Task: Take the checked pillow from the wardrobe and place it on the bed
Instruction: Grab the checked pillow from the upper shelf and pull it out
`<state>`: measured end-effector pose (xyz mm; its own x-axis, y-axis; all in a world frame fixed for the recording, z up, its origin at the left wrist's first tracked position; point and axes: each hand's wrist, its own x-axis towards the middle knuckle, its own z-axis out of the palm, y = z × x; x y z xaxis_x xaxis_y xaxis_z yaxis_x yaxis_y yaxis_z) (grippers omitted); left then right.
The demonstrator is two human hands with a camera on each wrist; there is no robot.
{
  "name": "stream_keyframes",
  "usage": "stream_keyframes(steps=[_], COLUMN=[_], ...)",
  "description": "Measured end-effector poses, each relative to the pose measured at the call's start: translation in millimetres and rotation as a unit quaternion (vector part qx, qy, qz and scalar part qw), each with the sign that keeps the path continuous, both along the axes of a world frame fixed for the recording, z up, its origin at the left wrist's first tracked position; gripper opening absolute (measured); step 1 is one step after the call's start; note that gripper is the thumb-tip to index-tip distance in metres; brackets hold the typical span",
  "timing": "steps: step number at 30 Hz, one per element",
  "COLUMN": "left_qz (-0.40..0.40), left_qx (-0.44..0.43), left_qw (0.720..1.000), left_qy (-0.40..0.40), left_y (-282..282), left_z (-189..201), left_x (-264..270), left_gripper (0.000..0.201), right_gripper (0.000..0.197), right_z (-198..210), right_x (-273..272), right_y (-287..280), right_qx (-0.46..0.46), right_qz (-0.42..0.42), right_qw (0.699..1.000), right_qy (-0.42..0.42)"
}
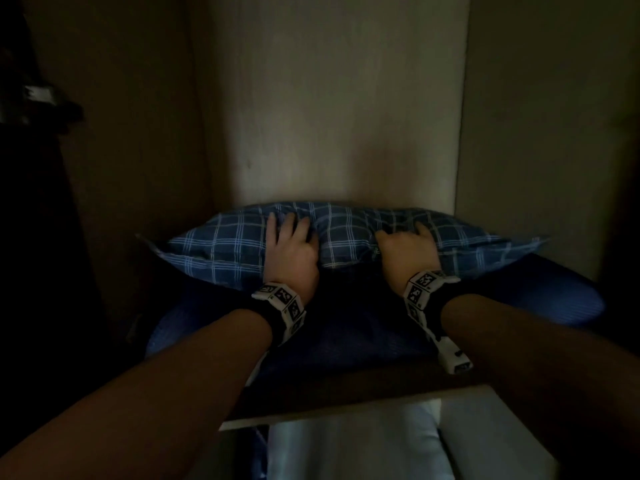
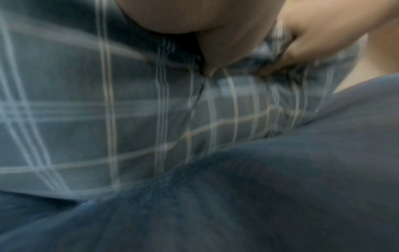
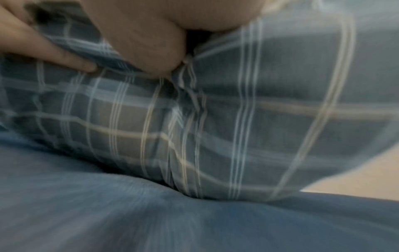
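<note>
Between our left hand [image 1: 292, 251] and right hand [image 1: 403, 249], both clenching fabric, we are gripping the checked pillow [image 1: 228, 252], yet to leave the wardrobe [image 1: 339, 116].

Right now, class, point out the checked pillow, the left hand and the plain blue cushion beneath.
checked pillow [image 1: 225, 247]: head view, left part of its top.
left hand [image 1: 292, 251]: head view, back of the hand.
plain blue cushion [image 1: 554, 299]: head view, its right end.

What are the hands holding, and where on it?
Both the left hand and right hand grip the checked pillow, bunching fabric near the middle of its front side.
</note>
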<state>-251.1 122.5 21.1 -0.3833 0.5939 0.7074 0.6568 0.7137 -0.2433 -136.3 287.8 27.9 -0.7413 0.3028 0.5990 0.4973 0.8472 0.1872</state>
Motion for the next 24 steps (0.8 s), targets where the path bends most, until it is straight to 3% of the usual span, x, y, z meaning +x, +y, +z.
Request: stream_keyframes(steps=[4, 8, 16, 21, 24], left_qz=[-0.067, -0.127, -0.219, -0.269, -0.313], left_qx=[0.008, -0.023, -0.043, -0.079, -0.096], left_qw=[0.997, 0.989, 0.974, 0.959, 0.944], left_qy=[-0.040, -0.070, -0.042, -0.042, -0.041], left_y=[-8, -9, -30, -47, -52], left_z=[-8, -22, -20, -51, -69], left_x=[44, 104, 246, 331, 382], left_gripper=[0.068, 0.076, 0.071, 0.065, 0.064], right_gripper=[0.040, 0.065, 0.078, 0.092, 0.084], right_z=[-12, -30, -43, -75, -98], right_x=[66, 147, 313, 416, 474], right_y=[-16, -37, -86, -127, -152], right_qx=[0.017, -0.011, -0.019, -0.080, -0.117], right_qz=[-0.014, -0.072, -0.169, -0.219, -0.255], right_qw=[0.997, 0.996, 0.985, 0.972, 0.959], right_qy=[0.068, 0.044, 0.029, -0.025, -0.032])
